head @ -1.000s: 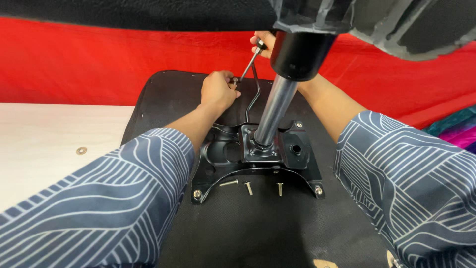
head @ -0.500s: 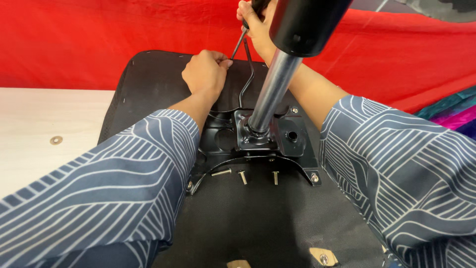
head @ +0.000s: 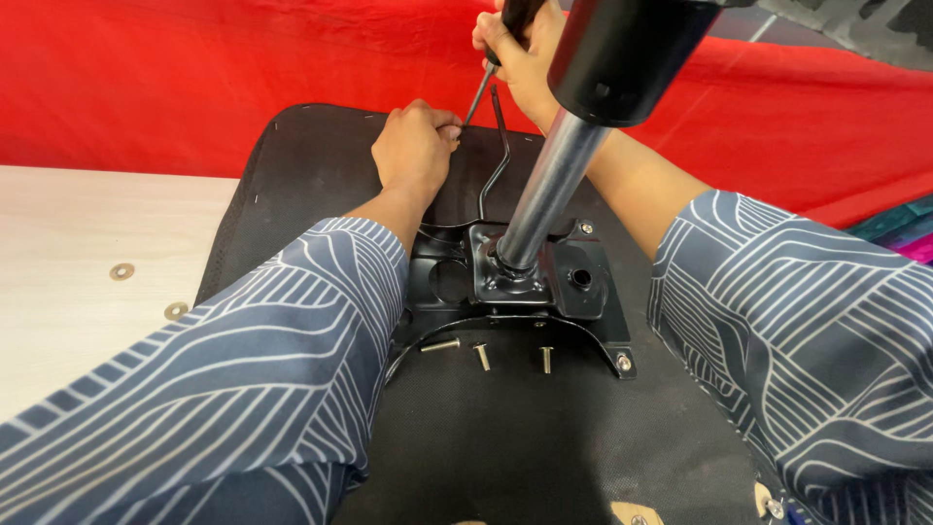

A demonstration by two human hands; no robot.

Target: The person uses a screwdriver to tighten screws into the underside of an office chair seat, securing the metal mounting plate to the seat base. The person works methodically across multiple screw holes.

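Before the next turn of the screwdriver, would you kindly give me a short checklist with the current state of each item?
1. Right hand grips the screwdriver: ok.
2. Left hand steadies at the tip: ok.
3. Tip seated in a screw head: cannot tell, hidden by the left hand.
4. Three loose screws lie on the seat, near the plate: ok.
5. Gas column stands tilted in the plate, close to the right arm: ok.
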